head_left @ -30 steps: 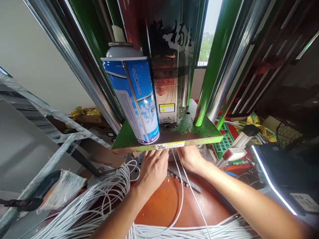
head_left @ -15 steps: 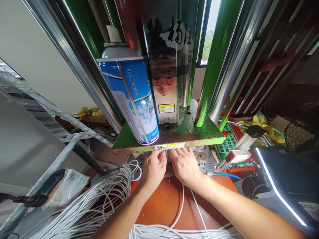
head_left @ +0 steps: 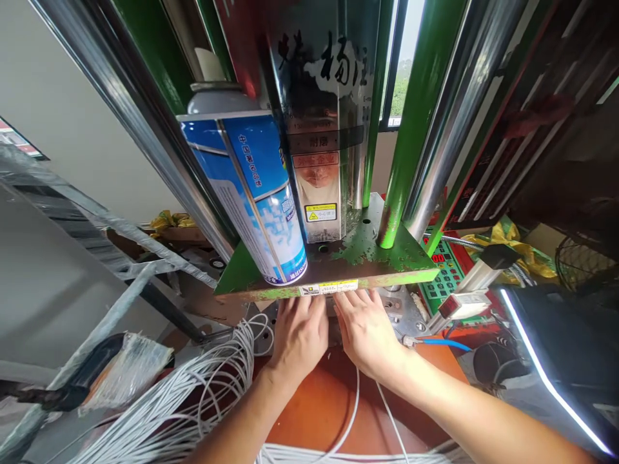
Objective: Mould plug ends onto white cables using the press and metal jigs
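My left hand [head_left: 300, 335] and my right hand [head_left: 363, 328] reach side by side under the front edge of the green machine plate [head_left: 387, 277]. The fingertips of both are hidden below that edge, over a metal mould base [head_left: 411, 312]. Whatever the fingers touch or hold cannot be made out. Two thin white cables [head_left: 356, 403] come out from beneath my right hand and run down over the orange surface [head_left: 309, 412]. A blue spray can [head_left: 256, 200] stands on the plate, above my left hand.
Bundled white cables [head_left: 193, 386] lie at the lower left. Blue-handled pliers [head_left: 435, 343] are right of my right hand. A control panel [head_left: 438, 283], a sensor on a post [head_left: 467, 303] and vertical steel rods [head_left: 449, 109] stand nearby.
My left hand has turned more palm-down, and its fingers now reach farther under the plate. My right hand has shifted slightly, and the view has moved a little.
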Demonstrator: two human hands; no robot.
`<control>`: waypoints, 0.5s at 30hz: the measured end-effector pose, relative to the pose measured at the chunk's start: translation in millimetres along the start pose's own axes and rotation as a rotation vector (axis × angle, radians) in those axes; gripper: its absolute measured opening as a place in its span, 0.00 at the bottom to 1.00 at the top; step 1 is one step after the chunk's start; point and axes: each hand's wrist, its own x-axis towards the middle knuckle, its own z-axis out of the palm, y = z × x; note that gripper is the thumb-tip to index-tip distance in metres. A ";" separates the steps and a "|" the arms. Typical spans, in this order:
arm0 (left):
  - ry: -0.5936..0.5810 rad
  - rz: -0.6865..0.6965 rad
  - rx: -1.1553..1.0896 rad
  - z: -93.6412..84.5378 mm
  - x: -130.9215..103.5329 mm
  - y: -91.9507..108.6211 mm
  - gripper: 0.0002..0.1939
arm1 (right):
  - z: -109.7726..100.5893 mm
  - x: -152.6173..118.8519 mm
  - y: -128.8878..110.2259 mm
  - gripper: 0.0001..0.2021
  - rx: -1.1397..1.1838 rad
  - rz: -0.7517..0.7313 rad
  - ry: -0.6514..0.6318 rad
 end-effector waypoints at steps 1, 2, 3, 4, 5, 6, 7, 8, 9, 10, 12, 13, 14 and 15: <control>-0.032 0.037 -0.012 -0.5 0.0 1.9 0.20 | 0.7 -2.0 -0.7 0.21 -0.011 -0.017 -0.001; -0.059 0.060 -0.025 -0.3 -0.1 3.4 0.22 | 2.6 -3.3 -1.1 0.22 -0.027 -0.032 -0.003; -0.075 0.067 -0.033 0.8 -0.3 4.5 0.23 | 5.1 -3.6 -1.3 0.24 -0.046 -0.042 -0.008; -0.080 0.061 -0.035 2.5 -0.5 5.0 0.23 | 8.1 -3.1 -1.4 0.24 -0.066 -0.047 -0.011; -0.079 0.051 -0.030 4.7 -0.7 4.9 0.22 | 11.2 -2.0 -1.2 0.25 -0.084 -0.047 -0.015; -0.080 0.042 -0.022 7.2 -0.8 4.5 0.21 | 14.1 -0.3 -1.0 0.24 -0.099 -0.041 -0.020; -0.080 0.038 -0.013 10.0 -0.9 3.8 0.21 | 16.6 1.6 -0.7 0.24 -0.111 -0.036 -0.025; -0.080 0.037 -0.004 13.0 -0.8 2.8 0.20 | 18.9 3.5 -0.4 0.23 -0.120 -0.032 -0.029; -0.079 0.042 0.003 16.2 -0.7 1.6 0.20 | 21.1 5.3 -0.1 0.23 -0.128 -0.031 -0.032; -0.078 0.048 0.011 19.5 -0.8 0.3 0.19 | 23.3 7.0 0.3 0.22 -0.136 -0.032 -0.033; -0.069 0.052 0.032 26.2 -1.5 -2.1 0.18 | 28.2 9.2 0.8 0.22 -0.152 -0.035 -0.027; -0.063 0.052 0.041 29.3 -2.2 -3.1 0.17 | 31.0 9.8 0.8 0.21 -0.156 -0.037 -0.019; -0.055 0.052 0.049 32.2 -3.2 -3.8 0.17 | 33.7 10.1 0.6 0.21 -0.159 -0.034 -0.009; -0.045 0.054 0.055 34.7 -4.1 -4.2 0.17 | 36.1 10.3 0.1 0.21 -0.159 -0.029 0.004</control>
